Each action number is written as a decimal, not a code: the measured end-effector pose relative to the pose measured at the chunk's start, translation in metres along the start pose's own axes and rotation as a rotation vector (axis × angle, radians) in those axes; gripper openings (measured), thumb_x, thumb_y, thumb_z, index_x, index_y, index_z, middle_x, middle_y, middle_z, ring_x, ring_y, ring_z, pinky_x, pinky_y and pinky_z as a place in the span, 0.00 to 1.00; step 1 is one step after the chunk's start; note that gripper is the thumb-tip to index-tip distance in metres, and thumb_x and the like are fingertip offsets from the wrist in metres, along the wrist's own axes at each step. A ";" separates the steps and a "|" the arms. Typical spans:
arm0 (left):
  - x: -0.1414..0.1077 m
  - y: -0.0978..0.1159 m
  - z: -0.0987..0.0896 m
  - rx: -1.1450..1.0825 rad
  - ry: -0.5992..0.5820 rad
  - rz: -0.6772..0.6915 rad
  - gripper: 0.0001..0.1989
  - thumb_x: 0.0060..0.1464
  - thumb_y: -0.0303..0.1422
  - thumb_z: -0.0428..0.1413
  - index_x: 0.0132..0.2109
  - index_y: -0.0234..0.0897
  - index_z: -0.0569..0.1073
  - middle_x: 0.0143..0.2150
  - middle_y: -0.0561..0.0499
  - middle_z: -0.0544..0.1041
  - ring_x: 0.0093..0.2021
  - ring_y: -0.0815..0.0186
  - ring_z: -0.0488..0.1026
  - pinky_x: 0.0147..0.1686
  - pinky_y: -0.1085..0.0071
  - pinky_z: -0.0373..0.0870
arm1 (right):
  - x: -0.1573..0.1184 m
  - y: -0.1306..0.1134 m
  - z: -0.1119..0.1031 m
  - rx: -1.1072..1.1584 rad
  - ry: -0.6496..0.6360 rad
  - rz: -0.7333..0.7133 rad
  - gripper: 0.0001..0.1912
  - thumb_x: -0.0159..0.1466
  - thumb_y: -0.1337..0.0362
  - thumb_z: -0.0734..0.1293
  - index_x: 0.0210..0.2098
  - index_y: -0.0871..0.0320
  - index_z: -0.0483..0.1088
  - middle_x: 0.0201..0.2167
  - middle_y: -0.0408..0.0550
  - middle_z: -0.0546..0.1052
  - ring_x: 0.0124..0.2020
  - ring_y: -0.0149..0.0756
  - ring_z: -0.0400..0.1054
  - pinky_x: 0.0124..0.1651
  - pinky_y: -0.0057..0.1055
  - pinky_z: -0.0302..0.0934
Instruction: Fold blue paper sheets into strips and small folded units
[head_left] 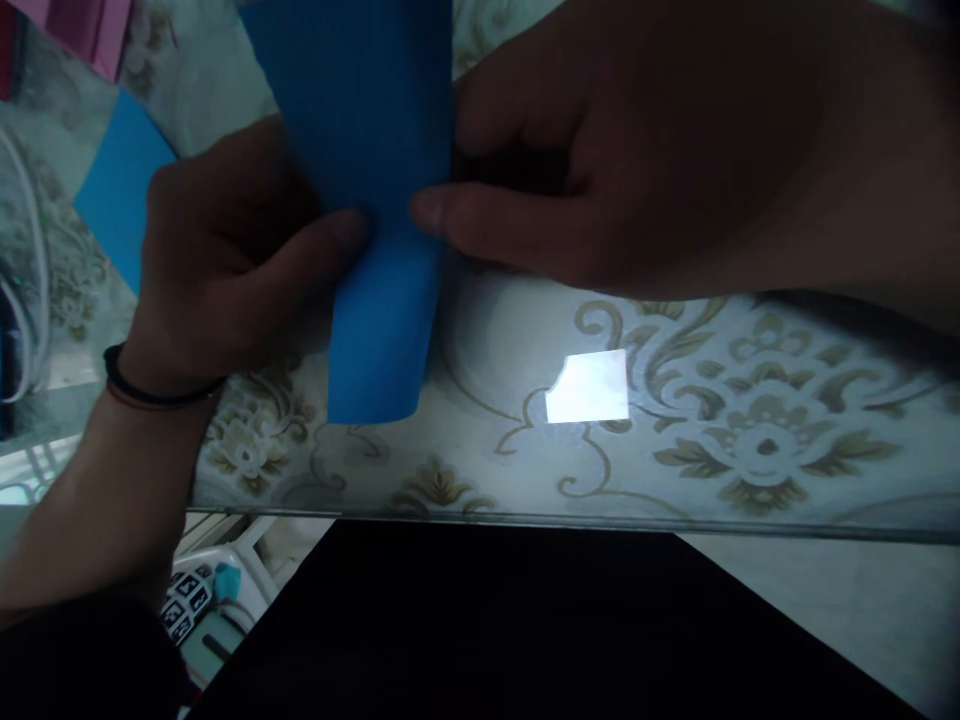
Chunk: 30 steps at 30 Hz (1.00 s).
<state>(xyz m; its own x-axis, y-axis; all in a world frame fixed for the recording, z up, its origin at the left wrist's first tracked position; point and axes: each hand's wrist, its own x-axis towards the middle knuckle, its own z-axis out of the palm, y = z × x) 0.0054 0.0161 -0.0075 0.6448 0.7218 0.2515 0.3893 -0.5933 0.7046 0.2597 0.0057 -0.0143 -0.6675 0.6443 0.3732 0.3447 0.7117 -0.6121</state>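
A folded strip of blue paper is held up between my two hands over the patterned table. Its upper part runs out of the top of the view, and its lower end hangs toward the table's near edge. My left hand pinches the strip's left side, thumb on the near face and fingers hidden behind. From the right, my right hand grips the other side at about the same height, its thumb tip on the paper. A dark band circles my left wrist.
Behind my left hand lies another blue paper. Pink folded paper is at the top left, with white cable-like loops below it. The floral table ends at a straight near edge, and a bright reflection shows on its surface.
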 end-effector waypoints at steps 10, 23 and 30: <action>0.003 -0.004 -0.001 -0.094 -0.007 0.043 0.13 0.65 0.40 0.63 0.51 0.38 0.82 0.41 0.53 0.79 0.39 0.65 0.78 0.37 0.66 0.76 | -0.004 -0.005 0.022 0.148 -0.122 0.022 0.38 0.75 0.61 0.40 0.19 0.58 0.69 0.24 0.34 0.79 0.43 0.27 0.79 0.26 0.11 0.62; -0.002 0.002 0.002 -0.073 0.029 -0.038 0.10 0.65 0.34 0.64 0.52 0.44 0.83 0.42 0.54 0.81 0.40 0.67 0.77 0.39 0.69 0.73 | 0.016 -0.003 -0.017 -0.397 -0.191 0.152 0.25 0.71 0.54 0.62 0.20 0.58 0.59 0.19 0.33 0.62 0.20 0.21 0.57 0.21 0.26 0.48; -0.001 0.004 0.002 -0.086 0.040 -0.077 0.10 0.63 0.39 0.65 0.48 0.41 0.84 0.39 0.53 0.80 0.40 0.66 0.78 0.38 0.70 0.75 | 0.017 -0.003 -0.020 -0.418 -0.118 0.134 0.26 0.68 0.56 0.67 0.17 0.60 0.62 0.13 0.31 0.57 0.14 0.17 0.51 0.17 0.20 0.45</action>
<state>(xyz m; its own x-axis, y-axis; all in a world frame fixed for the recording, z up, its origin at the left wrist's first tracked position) 0.0080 0.0124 -0.0062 0.5881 0.7784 0.2197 0.3778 -0.5045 0.7764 0.2604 0.0197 0.0079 -0.6612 0.7193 0.2132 0.6538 0.6918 -0.3066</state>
